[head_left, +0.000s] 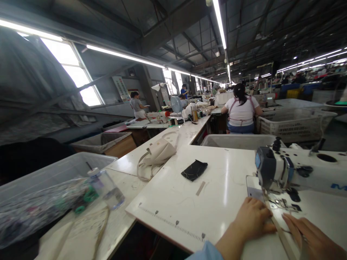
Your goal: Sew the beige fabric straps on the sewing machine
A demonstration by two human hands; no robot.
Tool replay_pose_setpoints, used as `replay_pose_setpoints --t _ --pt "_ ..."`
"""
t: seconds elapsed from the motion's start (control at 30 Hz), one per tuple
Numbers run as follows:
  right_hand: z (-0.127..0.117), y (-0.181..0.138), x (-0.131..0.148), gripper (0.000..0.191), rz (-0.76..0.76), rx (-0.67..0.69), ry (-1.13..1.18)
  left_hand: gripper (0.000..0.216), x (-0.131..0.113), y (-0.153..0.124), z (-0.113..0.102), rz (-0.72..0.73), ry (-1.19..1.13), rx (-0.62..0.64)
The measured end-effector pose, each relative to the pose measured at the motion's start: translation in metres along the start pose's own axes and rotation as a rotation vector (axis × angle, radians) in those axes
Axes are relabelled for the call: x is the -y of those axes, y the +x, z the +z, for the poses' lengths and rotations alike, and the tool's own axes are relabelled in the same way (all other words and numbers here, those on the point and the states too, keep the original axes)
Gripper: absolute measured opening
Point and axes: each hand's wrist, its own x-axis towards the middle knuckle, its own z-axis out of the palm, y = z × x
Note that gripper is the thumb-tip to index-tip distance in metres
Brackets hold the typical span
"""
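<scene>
A narrow beige fabric strip (282,234) runs from the front edge of the sewing table up toward the needle area of a sewing machine (273,168). My left hand (251,218) rests just in front of the presser foot, fingers curled together over the strip's left side. On the other side, my right hand (311,234) has its fingers closed on a part of the strip, which hangs down below the fingertips. The strip's far end at the presser foot (284,204) is partly hidden by my left hand.
A black fabric piece (194,170) and a small beige scrap (200,188) lie on the white table. Leftward are a beige bag (159,153), a clear bottle (110,187) and a plastic bin (89,159). A person (241,108) sits ahead, near a white basket (292,124).
</scene>
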Motion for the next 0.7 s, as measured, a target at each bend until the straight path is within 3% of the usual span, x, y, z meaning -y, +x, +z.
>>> replay_pose_setpoints --t 0.07,0.17,0.43,0.7 --pt "-0.01 0.015 0.016 0.038 0.229 0.004 -0.003 0.037 -0.002 0.003 -0.007 -0.005 -0.013 -0.006" --pt "-0.019 0.036 0.03 0.035 0.339 0.082 0.072 0.031 -0.002 0.01 -0.016 -0.023 -0.051 -0.026" --pt "-0.021 0.04 0.027 0.029 0.3 0.124 0.213 0.03 -0.002 0.016 -0.019 -0.039 -0.083 -0.075" --pt "-0.02 0.042 0.028 0.031 0.346 0.17 0.198 0.028 -0.002 0.014 -0.023 -0.004 -0.074 -0.086"
